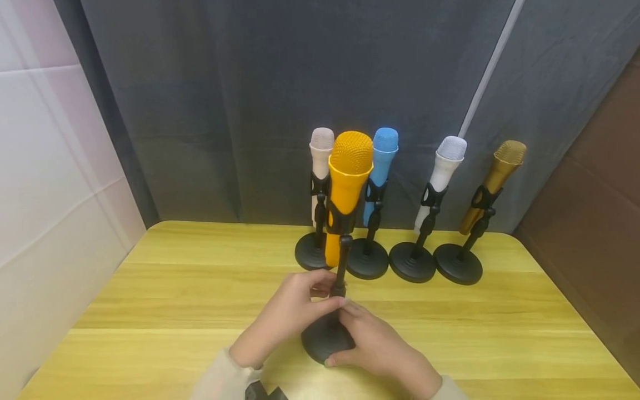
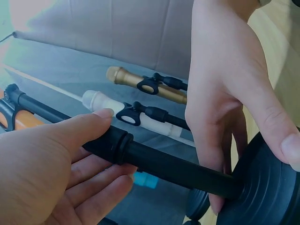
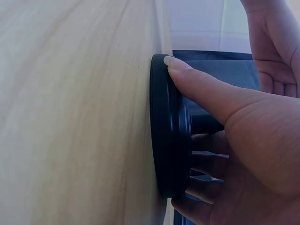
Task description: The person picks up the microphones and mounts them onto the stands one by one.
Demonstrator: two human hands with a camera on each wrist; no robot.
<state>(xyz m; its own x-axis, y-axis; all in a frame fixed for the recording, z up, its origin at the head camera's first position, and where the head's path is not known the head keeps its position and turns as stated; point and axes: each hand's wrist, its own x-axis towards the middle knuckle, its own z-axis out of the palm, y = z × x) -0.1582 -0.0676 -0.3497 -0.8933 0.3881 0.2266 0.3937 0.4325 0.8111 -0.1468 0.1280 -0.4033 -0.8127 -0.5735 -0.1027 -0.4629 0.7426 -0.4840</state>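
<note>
An orange-yellow microphone [image 1: 350, 183] is clipped in a black desk stand [image 1: 320, 340] near the middle of the wooden table. My left hand [image 1: 297, 305] holds the stand's upright at its collar [image 2: 112, 143], thumb on one side and fingers curled beneath. Lower down, my right hand [image 1: 375, 340] grips the round base [image 3: 166, 126], its thumb on the near rim and its fingers reaching over to the far side. In the right wrist view the base lies against the tabletop, or very close to it. The microphone tilts slightly, head upward.
Behind stand a beige microphone [image 1: 321, 153], a blue one [image 1: 384, 153], a white one [image 1: 445, 166] and a gold one [image 1: 500, 169], each on a black stand along the back of the table [image 1: 200, 278]. A dark grey curtain [image 1: 200, 111] hangs beyond the rear edge.
</note>
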